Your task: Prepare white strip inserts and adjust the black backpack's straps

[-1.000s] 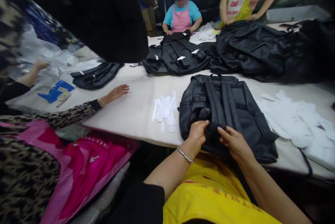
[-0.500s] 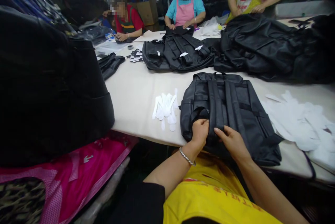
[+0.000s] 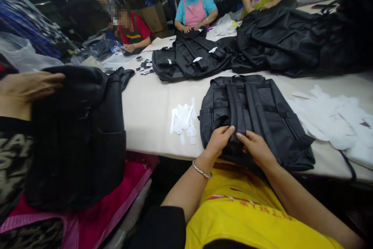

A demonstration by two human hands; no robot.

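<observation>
A black backpack lies on the table in front of me, its straps facing up and its top loop pointing away. My left hand pinches the lower part of one shoulder strap, thumb pressed on top. On the same strap's other edge, my right hand grips with thumb and curled fingers. The undersides of my fingers are hidden behind the strap. Left of the backpack sits a small pile of white paper slips, touched by neither hand.
A co-worker's hand steadies another black backpack at the left. Black backpacks and a dark heap of bags lie across the table. White pieces are spread at the right. Several people work on the far side.
My hands have shifted slightly up the strap in view, and my left thumb now shows on top. The co-worker's backpack at left has moved down and away, revealing that person's hand.
</observation>
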